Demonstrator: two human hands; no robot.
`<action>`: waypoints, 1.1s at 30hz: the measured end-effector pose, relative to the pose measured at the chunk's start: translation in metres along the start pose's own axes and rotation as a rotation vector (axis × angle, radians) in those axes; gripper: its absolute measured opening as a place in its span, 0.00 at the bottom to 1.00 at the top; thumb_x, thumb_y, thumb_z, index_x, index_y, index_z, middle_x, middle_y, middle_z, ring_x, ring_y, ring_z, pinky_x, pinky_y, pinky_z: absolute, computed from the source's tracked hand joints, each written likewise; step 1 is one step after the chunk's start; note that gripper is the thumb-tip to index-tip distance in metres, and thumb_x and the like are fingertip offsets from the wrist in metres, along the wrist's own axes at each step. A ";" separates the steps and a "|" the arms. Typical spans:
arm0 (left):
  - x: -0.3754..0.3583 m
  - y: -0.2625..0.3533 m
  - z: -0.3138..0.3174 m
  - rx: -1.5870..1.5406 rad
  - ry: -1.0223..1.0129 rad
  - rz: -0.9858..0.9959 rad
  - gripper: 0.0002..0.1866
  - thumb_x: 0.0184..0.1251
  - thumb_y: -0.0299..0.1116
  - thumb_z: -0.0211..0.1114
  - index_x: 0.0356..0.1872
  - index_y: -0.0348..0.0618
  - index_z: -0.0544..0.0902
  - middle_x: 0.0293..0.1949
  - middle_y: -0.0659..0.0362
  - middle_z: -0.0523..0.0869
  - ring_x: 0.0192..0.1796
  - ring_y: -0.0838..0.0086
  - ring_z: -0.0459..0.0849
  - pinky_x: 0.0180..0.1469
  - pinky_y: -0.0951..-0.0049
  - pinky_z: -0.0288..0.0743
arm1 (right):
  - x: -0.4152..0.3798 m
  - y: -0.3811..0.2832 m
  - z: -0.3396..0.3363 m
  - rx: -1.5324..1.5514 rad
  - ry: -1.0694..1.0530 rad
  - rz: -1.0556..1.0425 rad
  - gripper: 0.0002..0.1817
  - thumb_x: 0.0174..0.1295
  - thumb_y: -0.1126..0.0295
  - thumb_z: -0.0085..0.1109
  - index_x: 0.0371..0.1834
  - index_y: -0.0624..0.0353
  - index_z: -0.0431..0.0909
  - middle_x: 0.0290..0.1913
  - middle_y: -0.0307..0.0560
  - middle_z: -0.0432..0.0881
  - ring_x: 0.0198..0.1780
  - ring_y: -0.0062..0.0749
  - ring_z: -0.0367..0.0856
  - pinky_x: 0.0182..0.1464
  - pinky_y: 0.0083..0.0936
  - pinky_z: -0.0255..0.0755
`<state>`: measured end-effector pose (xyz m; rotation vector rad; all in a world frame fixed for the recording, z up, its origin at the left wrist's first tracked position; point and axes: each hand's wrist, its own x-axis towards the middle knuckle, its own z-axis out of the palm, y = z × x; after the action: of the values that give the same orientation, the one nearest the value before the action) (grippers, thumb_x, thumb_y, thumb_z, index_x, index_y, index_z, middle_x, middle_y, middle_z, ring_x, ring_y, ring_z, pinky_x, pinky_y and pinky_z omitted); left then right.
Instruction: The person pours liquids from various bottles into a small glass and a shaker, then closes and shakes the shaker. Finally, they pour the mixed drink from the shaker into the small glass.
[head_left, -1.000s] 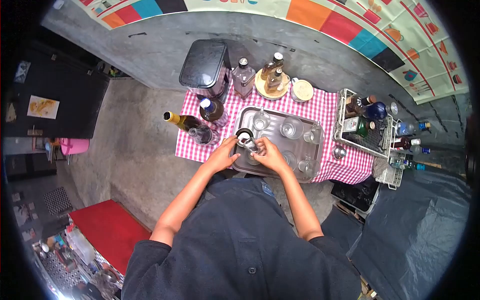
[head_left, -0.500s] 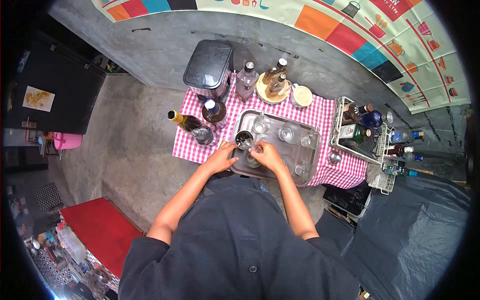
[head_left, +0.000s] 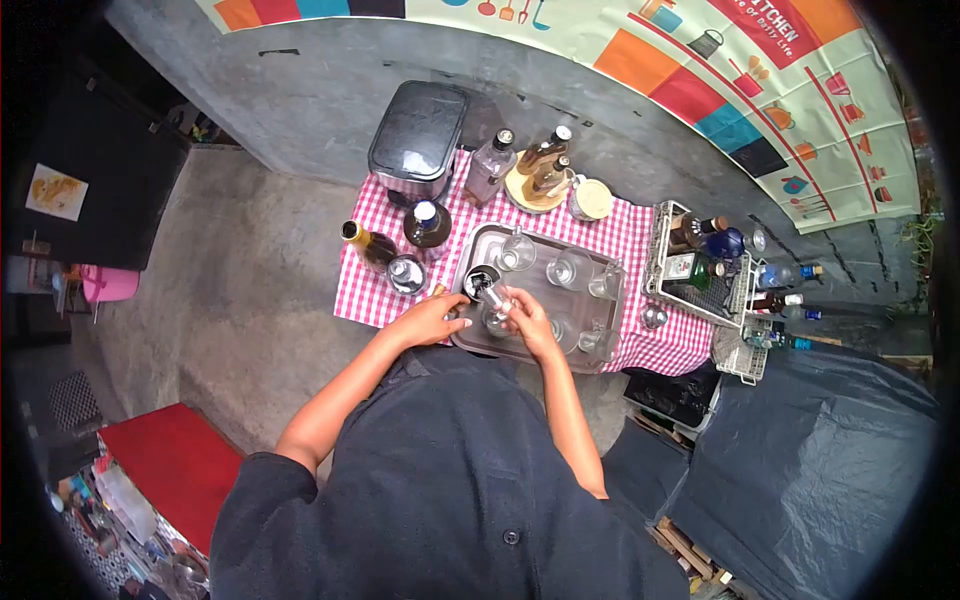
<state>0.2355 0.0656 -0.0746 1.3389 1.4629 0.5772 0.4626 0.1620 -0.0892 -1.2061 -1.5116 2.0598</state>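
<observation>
My right hand (head_left: 530, 322) grips a small clear glass (head_left: 494, 293), tilted with its mouth over a dark round cup (head_left: 482, 277). Against the near left side of that cup, my left hand (head_left: 428, 320) has its fingers curled, fingertips right at the rim. The cup sits at the left end of a brown-grey tray (head_left: 540, 232). Beyond it on the tray stands a clear glass mug (head_left: 517, 254). Another clear glass (head_left: 496, 322) lies partly hidden under my right hand. More glassware stands to the right, including a wide glass (head_left: 566, 268) and a small mug (head_left: 604, 284).
A pink checkered cloth (head_left: 634, 228) covers the table. Left of the tray stand a yellow-necked bottle (head_left: 374, 248), a clear bottle (head_left: 406, 274) and a dark bottle (head_left: 427, 226). A black-lidded bin (head_left: 420, 130) stands behind. Wire baskets with bottles (head_left: 660, 250) occupy the right end.
My right hand has raised the small glass a little and shifted right, exposing more of the glass. My left hand stays by the cup. The view has shifted slightly.
</observation>
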 end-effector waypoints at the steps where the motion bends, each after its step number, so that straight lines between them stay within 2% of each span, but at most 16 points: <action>1: -0.004 0.010 -0.004 -0.001 -0.008 0.010 0.25 0.67 0.39 0.68 0.59 0.34 0.76 0.51 0.46 0.82 0.57 0.58 0.82 0.60 0.62 0.74 | -0.007 0.002 0.001 0.169 -0.062 -0.027 0.26 0.66 0.63 0.63 0.66 0.58 0.71 0.49 0.39 0.83 0.43 0.17 0.79 0.39 0.18 0.71; 2: -0.010 0.020 -0.008 -0.034 0.000 0.057 0.26 0.67 0.39 0.68 0.60 0.34 0.76 0.51 0.46 0.82 0.57 0.60 0.82 0.59 0.62 0.74 | -0.010 0.008 0.001 0.224 -0.157 0.003 0.29 0.66 0.64 0.63 0.69 0.54 0.66 0.57 0.38 0.79 0.53 0.19 0.77 0.44 0.15 0.69; 3: -0.014 0.026 -0.011 -0.068 0.006 0.102 0.26 0.67 0.40 0.68 0.60 0.34 0.76 0.51 0.46 0.82 0.57 0.61 0.82 0.59 0.62 0.75 | -0.016 0.005 0.007 0.225 -0.145 0.001 0.29 0.66 0.64 0.63 0.69 0.54 0.66 0.57 0.38 0.79 0.53 0.19 0.77 0.44 0.15 0.69; 5: -0.024 0.034 -0.015 -0.085 0.008 0.112 0.28 0.64 0.39 0.71 0.62 0.37 0.75 0.55 0.48 0.81 0.59 0.62 0.81 0.59 0.62 0.75 | -0.031 -0.012 0.028 0.313 -0.226 -0.097 0.31 0.64 0.66 0.64 0.69 0.53 0.62 0.62 0.41 0.75 0.59 0.24 0.76 0.51 0.20 0.71; 6: -0.032 0.043 -0.020 -0.129 0.050 0.178 0.29 0.61 0.38 0.72 0.61 0.37 0.76 0.53 0.49 0.82 0.58 0.62 0.81 0.61 0.62 0.73 | -0.036 -0.022 0.037 0.353 -0.271 -0.106 0.33 0.61 0.70 0.67 0.68 0.52 0.60 0.65 0.44 0.71 0.65 0.28 0.72 0.60 0.27 0.71; 8: -0.041 0.052 -0.030 -0.217 0.072 0.220 0.30 0.52 0.33 0.76 0.58 0.39 0.77 0.53 0.55 0.80 0.58 0.64 0.78 0.61 0.64 0.72 | -0.040 -0.025 0.050 0.353 -0.261 -0.119 0.33 0.60 0.73 0.67 0.67 0.53 0.59 0.64 0.45 0.71 0.65 0.29 0.72 0.63 0.28 0.69; 10: -0.047 0.054 -0.035 -0.218 0.089 0.251 0.29 0.51 0.31 0.76 0.57 0.39 0.77 0.52 0.55 0.80 0.58 0.65 0.78 0.60 0.65 0.72 | -0.041 -0.030 0.064 0.344 -0.276 -0.129 0.33 0.59 0.80 0.65 0.65 0.53 0.59 0.62 0.45 0.70 0.65 0.30 0.72 0.66 0.28 0.68; 14: -0.059 0.047 -0.043 -0.274 0.139 0.298 0.29 0.49 0.29 0.78 0.54 0.40 0.76 0.55 0.56 0.78 0.59 0.66 0.78 0.61 0.65 0.72 | -0.040 -0.047 0.086 0.380 -0.317 -0.173 0.33 0.58 0.86 0.63 0.64 0.52 0.60 0.59 0.44 0.71 0.64 0.28 0.72 0.65 0.26 0.68; 17: -0.073 0.054 -0.055 -0.346 0.157 0.291 0.29 0.47 0.29 0.78 0.52 0.40 0.77 0.54 0.55 0.79 0.59 0.66 0.79 0.62 0.65 0.72 | -0.041 -0.064 0.101 0.219 -0.291 -0.188 0.32 0.58 0.84 0.64 0.64 0.53 0.61 0.58 0.43 0.71 0.63 0.26 0.72 0.64 0.27 0.68; 19: -0.081 0.050 -0.063 -0.215 0.272 0.382 0.28 0.48 0.28 0.78 0.52 0.39 0.76 0.51 0.55 0.80 0.57 0.66 0.80 0.60 0.66 0.74 | -0.041 -0.079 0.110 0.142 -0.284 -0.173 0.32 0.58 0.82 0.66 0.64 0.56 0.62 0.59 0.45 0.72 0.62 0.28 0.74 0.64 0.29 0.69; 21: -0.091 0.043 -0.069 -0.209 0.290 0.401 0.28 0.47 0.27 0.79 0.51 0.38 0.77 0.49 0.55 0.81 0.56 0.67 0.81 0.58 0.67 0.75 | -0.041 -0.096 0.116 -0.307 -0.229 -0.212 0.33 0.56 0.78 0.68 0.64 0.58 0.62 0.59 0.49 0.72 0.61 0.34 0.76 0.64 0.33 0.69; 23: -0.104 0.035 -0.076 -0.367 0.287 0.275 0.29 0.47 0.24 0.78 0.53 0.39 0.75 0.51 0.56 0.80 0.56 0.70 0.80 0.62 0.67 0.72 | -0.032 -0.092 0.115 -0.480 -0.193 -0.263 0.37 0.54 0.74 0.71 0.66 0.60 0.61 0.62 0.50 0.70 0.63 0.37 0.76 0.63 0.35 0.71; 25: -0.115 0.027 -0.084 -0.371 0.296 0.257 0.29 0.48 0.24 0.78 0.53 0.39 0.75 0.51 0.56 0.79 0.56 0.70 0.80 0.62 0.67 0.72 | -0.023 -0.092 0.119 -0.697 -0.112 -0.285 0.39 0.54 0.71 0.72 0.67 0.62 0.60 0.62 0.55 0.69 0.64 0.43 0.75 0.63 0.37 0.71; 26: -0.119 0.022 -0.089 -0.383 0.313 0.240 0.29 0.48 0.24 0.78 0.53 0.39 0.75 0.51 0.56 0.79 0.56 0.71 0.80 0.62 0.67 0.72 | -0.018 -0.093 0.122 -0.805 -0.067 -0.246 0.41 0.53 0.68 0.73 0.68 0.63 0.59 0.62 0.59 0.68 0.65 0.51 0.73 0.64 0.38 0.70; 29: -0.125 0.011 -0.103 -0.408 0.322 0.234 0.28 0.50 0.23 0.77 0.53 0.39 0.74 0.50 0.57 0.79 0.55 0.72 0.80 0.61 0.69 0.72 | 0.002 -0.083 0.129 -0.756 0.020 -0.339 0.44 0.51 0.67 0.75 0.69 0.64 0.59 0.62 0.60 0.68 0.65 0.54 0.72 0.65 0.38 0.68; 33: -0.131 -0.003 -0.119 -0.459 0.363 0.227 0.27 0.50 0.20 0.75 0.52 0.39 0.73 0.49 0.57 0.80 0.54 0.74 0.81 0.59 0.71 0.74 | 0.020 -0.087 0.143 -0.733 0.039 -0.299 0.49 0.47 0.65 0.78 0.71 0.62 0.59 0.66 0.59 0.68 0.68 0.52 0.70 0.68 0.38 0.67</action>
<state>0.1091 -0.0228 0.0123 1.0716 1.3520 1.2747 0.3212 0.1199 -0.0075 -1.1228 -2.3595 1.3067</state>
